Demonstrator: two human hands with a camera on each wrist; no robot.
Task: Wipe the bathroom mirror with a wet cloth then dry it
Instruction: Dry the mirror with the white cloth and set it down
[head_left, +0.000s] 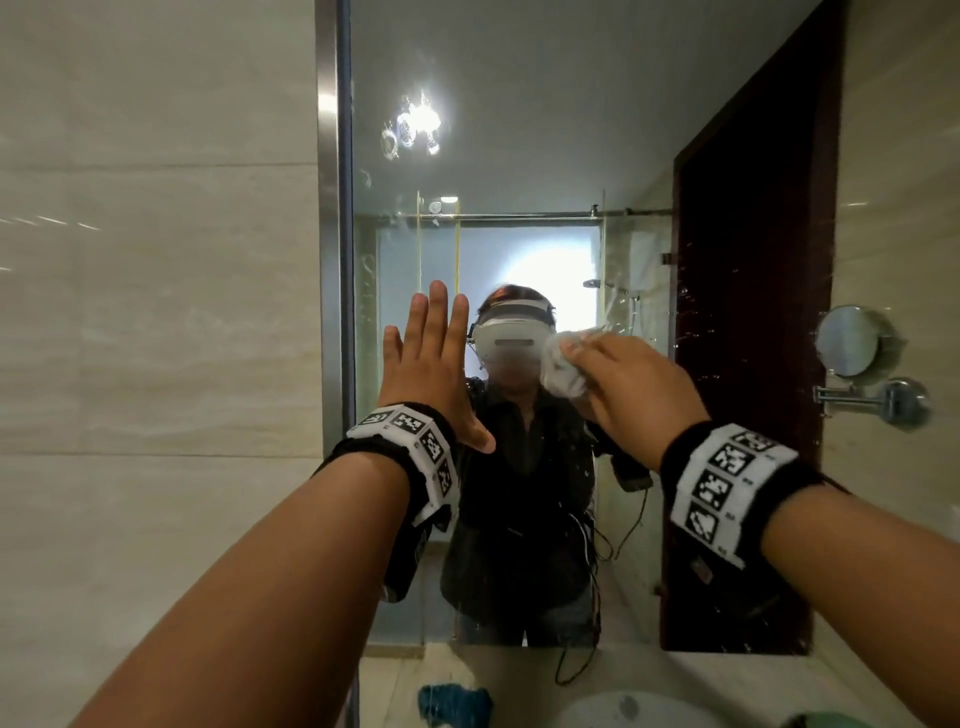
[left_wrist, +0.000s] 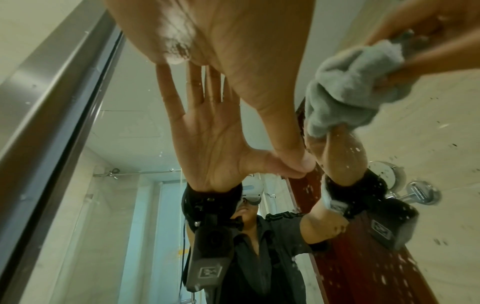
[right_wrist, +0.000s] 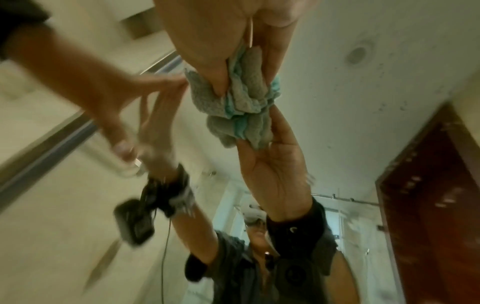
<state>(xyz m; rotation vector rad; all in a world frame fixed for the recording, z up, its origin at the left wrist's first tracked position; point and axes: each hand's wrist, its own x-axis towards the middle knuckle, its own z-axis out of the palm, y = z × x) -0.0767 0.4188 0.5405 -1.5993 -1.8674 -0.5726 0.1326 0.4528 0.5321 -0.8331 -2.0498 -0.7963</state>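
The left hand (head_left: 426, 364) was raised flat against the mirror (head_left: 519, 130), near its metal frame (head_left: 332, 208) on the left side; the fingers were straight and spread a little, holding nothing, and in the left wrist view the palm (left_wrist: 233, 51) met its own reflection on the glass. The right hand (head_left: 634, 384) was just beside it, to the right, and its fingers were curled round a bunched cloth (head_left: 561, 364), which it pressed on the glass at about the height of the reflected headset. The cloth (right_wrist: 241, 96) was pale grey with a thin turquoise stripe along its folds, and in the right wrist view it touched its own reflection, so it was in contact with the mirror. Small drops and streaks of water were on the glass, most visible over the reflection of the dark red door (head_left: 753, 364) on the right part. Both wrists carried black bands with white printed markers (head_left: 727, 478). On the tiled wall right of the mirror a small round mirror (head_left: 847, 340) stood out on a chrome arm. At the bottom of the head view there was the worktop (head_left: 727, 680) with the edge of a white basin (head_left: 634, 712), and a blue-green cloth (head_left: 454, 706) lay on it to the left of the basin. The right wrist view was blurred, so finer details of the fingers there I cannot tell.
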